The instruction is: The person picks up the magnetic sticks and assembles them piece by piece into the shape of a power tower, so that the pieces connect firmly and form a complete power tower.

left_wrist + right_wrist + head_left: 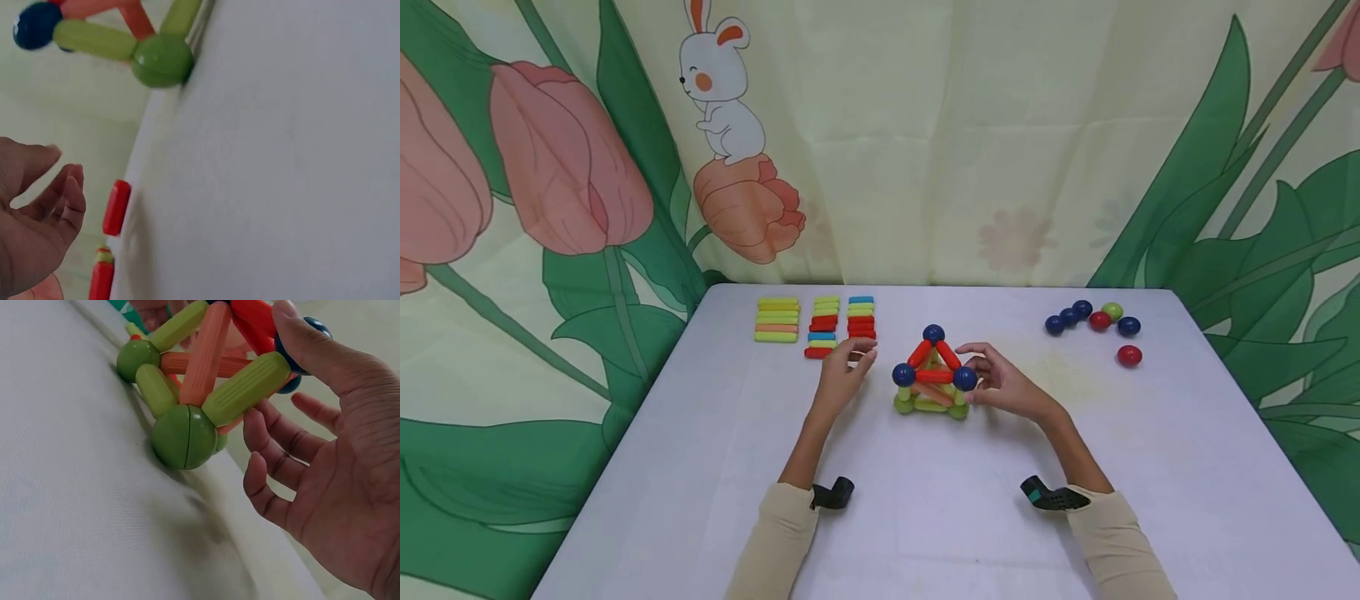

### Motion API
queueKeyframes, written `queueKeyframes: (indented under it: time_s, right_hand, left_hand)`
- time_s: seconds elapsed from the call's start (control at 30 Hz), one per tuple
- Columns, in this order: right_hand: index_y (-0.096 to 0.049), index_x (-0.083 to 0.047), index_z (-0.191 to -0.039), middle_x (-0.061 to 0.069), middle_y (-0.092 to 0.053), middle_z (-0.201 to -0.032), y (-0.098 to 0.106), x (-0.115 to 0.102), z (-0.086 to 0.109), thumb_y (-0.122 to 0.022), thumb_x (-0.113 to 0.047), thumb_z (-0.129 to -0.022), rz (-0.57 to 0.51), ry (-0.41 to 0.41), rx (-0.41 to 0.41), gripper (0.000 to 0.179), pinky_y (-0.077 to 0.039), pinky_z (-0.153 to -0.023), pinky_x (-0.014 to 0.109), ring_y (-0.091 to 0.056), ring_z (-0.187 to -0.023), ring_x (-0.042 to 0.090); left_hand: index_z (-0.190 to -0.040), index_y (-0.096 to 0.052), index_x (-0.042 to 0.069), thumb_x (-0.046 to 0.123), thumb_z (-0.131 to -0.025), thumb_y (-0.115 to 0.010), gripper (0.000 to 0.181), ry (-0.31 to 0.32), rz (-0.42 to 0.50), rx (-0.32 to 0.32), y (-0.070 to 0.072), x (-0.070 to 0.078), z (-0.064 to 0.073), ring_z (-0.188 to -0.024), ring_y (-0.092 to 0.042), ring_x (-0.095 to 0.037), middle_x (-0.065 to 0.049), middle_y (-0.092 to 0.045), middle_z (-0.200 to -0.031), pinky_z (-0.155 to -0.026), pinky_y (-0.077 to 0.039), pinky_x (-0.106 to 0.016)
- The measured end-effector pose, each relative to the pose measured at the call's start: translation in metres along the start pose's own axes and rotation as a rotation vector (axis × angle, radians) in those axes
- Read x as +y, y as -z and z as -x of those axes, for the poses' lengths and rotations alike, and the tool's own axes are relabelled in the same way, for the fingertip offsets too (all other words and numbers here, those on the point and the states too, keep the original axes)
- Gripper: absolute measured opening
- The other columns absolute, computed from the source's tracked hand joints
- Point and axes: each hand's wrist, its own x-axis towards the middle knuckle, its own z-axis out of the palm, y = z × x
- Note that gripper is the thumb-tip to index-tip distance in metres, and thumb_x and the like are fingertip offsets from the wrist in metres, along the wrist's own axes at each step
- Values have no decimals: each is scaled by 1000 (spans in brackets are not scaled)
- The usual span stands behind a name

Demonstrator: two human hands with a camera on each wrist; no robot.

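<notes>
A building of magnetic sticks and balls (934, 377) stands on the table, with red sticks joining blue balls on top and green balls at its base. My right hand (1011, 387) is at its right side. In the right wrist view the thumb lies against a blue ball (309, 347) while fingertips meet a yellow-green stick (247, 387). Left of the building, my left hand (840, 379) hovers with loosely bent fingers and nothing between them. Beyond its fingertips, a red stick (117, 207) shows in the left wrist view.
Rows of yellow, red, blue and orange sticks (777, 318) lie at the back left. Loose balls (1100, 321), blue, red and green, sit at the back right, with one red ball (1129, 356) nearer. A printed curtain (925, 167) hangs behind the white table (925, 517).
</notes>
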Motion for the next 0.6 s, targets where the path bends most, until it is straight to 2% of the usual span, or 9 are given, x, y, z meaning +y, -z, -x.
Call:
queueKeyframes:
  time_s: [0.1, 0.2, 0.3, 0.5, 0.6]
  right_hand:
    - [-27, -15, -149, 17, -62, -108, -5, 0, -5, -75, -11, -85, 40, -36, -18, 80, -53, -83, 30, -60, -96, 21]
    - [-24, -19, -152, 16, -62, -109, -7, 3, -6, -77, -17, -83, 82, -79, -27, 87, -52, -82, 32, -57, -96, 26]
    - [-24, -19, -152, 16, -60, -110, -9, 6, -7, -78, -21, -83, 119, -105, -42, 87, -52, -82, 33, -56, -97, 26]
    - [-40, -12, -145, 15, -61, -122, -9, 8, -7, -78, -21, -83, 165, -74, -47, 73, -50, -79, 32, -55, -97, 27]
    - [-44, -12, -142, 13, -60, -125, -9, 9, -7, -78, -22, -83, 183, -56, -53, 69, -50, -77, 31, -53, -97, 27]
  left_hand:
    - [-112, -67, 11, 15, -95, -64, 18, 69, -39, 76, 8, -18, -15, -92, -63, -19, -3, -66, -109, -80, -57, -30]
    - [-109, -68, 9, 12, -93, -66, 16, 100, -50, 104, 8, -27, -26, -83, -64, -19, -6, -64, -108, -72, -56, -25]
    - [-108, -69, 9, 11, -91, -69, 18, 114, -98, 119, 6, -31, -32, -78, -63, -21, -7, -63, -108, -69, -56, -26]
    - [-112, -71, 8, 13, -88, -73, 25, 78, -355, 111, 1, -24, -38, -104, -59, -23, -8, -62, -113, -86, -57, -36]
    - [-113, -72, 8, 14, -86, -75, 28, 72, -499, 97, 1, -20, -39, -105, -61, -23, -8, -63, -110, -88, -56, -36]
